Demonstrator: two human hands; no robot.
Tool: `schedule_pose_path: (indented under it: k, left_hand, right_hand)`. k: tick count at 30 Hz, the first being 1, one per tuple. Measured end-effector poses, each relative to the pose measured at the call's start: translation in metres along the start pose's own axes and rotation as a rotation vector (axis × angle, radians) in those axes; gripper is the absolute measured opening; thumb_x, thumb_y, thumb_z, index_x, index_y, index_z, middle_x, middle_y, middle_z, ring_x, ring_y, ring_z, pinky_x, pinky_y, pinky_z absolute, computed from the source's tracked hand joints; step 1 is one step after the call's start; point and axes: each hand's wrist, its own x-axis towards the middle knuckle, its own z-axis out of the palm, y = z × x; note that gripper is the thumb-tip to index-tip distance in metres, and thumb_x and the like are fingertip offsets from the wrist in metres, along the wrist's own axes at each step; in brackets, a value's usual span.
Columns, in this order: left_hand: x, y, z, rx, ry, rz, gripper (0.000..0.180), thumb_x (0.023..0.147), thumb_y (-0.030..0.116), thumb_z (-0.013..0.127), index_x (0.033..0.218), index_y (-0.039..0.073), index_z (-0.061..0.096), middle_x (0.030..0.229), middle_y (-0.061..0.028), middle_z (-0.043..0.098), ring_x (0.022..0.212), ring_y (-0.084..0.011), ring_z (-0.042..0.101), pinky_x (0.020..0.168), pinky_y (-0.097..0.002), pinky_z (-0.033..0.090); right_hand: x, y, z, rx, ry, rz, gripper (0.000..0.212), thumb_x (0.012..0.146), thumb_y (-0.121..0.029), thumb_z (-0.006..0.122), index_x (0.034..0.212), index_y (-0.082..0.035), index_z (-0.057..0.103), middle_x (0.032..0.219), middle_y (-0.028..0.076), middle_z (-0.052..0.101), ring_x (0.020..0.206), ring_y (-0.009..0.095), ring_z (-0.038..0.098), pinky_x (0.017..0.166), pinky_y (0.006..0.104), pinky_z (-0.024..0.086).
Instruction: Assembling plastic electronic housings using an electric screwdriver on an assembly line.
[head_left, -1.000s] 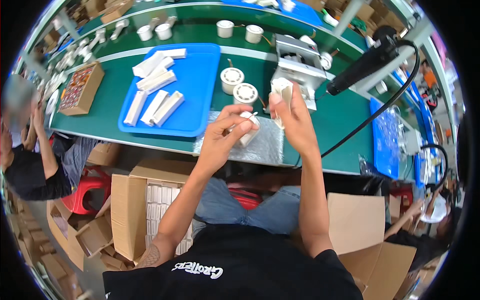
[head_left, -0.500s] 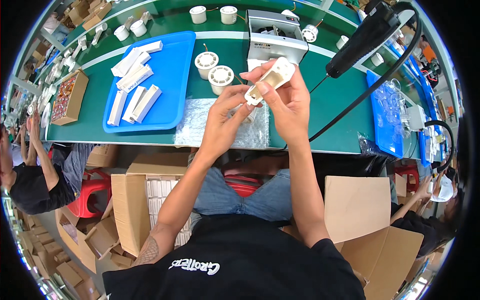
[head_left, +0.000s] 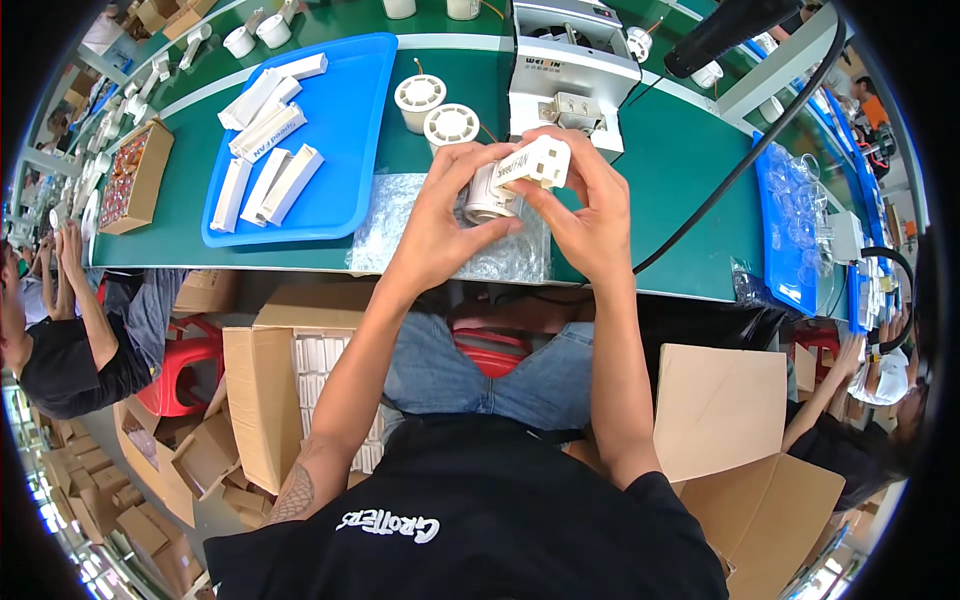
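My right hand (head_left: 592, 205) is closed on a white plastic handle shell (head_left: 535, 165), its fingers along the far side and its thumb beneath. The shell's printed side shows, and small square openings mark its end. My left hand (head_left: 440, 210) curls round a white round housing (head_left: 488, 203) just left of the shell, thumb at its near side. The two parts meet or overlap; whether they are joined I cannot tell. Beneath them lies a sheet of clear bubble wrap (head_left: 385, 225). Two white round housings (head_left: 420, 95) with slotted tops stand just beyond my left hand.
A blue tray (head_left: 345, 190) with several white shells is at left, beside a carton of small reddish parts (head_left: 140, 180). A metal-cased machine (head_left: 570, 80) stands beyond my hands. A black electric screwdriver (head_left: 725, 35) hangs at upper right, its cord crossing the bench. Another blue tray (head_left: 795, 265) holds clear parts.
The shell has been turned from hollow side up to printed side up. My left hand has let go of its end and closed round the housing below. The view has shifted slightly.
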Motion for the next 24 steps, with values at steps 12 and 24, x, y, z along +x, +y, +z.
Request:
schedule_pose_path:
  k: [12,24]
  left_hand:
    - [-0.001,0.0,0.001,-0.062,0.028,0.003,0.074,0.075,0.004,0.092,0.143,0.006,0.062,0.139,-0.0101,0.061,0.13,-0.0253,0.061,0.112,-0.0386,0.048]
    - [0.001,-0.006,0.004,-0.04,0.135,-0.059,0.06,0.07,0.012,0.098,0.124,0.004,0.071,0.12,-0.0076,0.07,0.108,-0.0217,0.068,0.094,-0.0344,0.054]
  right_hand:
    - [0.002,-0.004,0.002,0.022,0.011,-0.004,0.044,0.083,0.004,0.085,0.125,0.001,0.071,0.116,0.011,0.074,0.106,0.022,0.076,0.094,0.0352,0.063]
    - [0.007,-0.014,-0.026,-0.059,0.14,-0.21,0.036,0.085,-0.004,0.082,0.119,0.002,0.072,0.112,0.013,0.076,0.098,0.023,0.075,0.091,0.034,0.059]
